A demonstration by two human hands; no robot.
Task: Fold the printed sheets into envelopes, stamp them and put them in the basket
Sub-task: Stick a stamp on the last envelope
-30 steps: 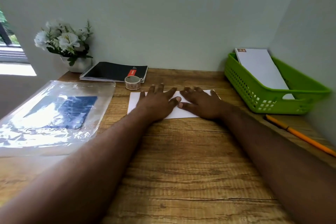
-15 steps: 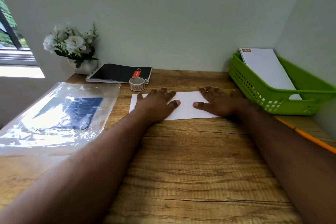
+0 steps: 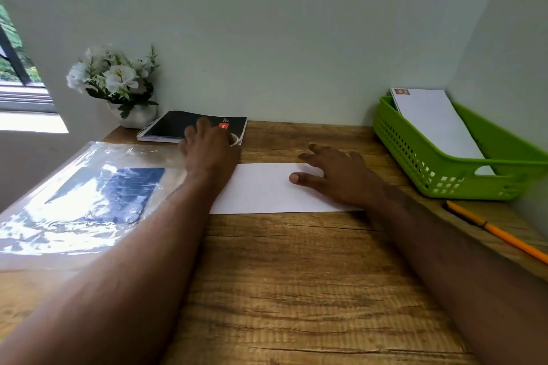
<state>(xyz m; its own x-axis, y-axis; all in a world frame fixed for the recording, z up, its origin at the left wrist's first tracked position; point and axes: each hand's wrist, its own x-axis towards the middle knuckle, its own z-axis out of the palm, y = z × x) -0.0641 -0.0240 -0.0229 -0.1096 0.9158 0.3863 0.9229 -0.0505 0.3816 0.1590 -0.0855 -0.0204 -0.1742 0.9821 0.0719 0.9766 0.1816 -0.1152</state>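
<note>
The left hand (image 3: 209, 148) hides most of the stamp roll (image 3: 234, 139), perhaps gripping it.

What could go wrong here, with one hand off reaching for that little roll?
The left hand covers most of the roll, so a blind grab might nudge it or the notebook behind it. Only the right hand rests on the folded sheet, at one end; the free end could slide or spring open. The left forearm also passes close to the plastic sleeve and might drag it.
</note>
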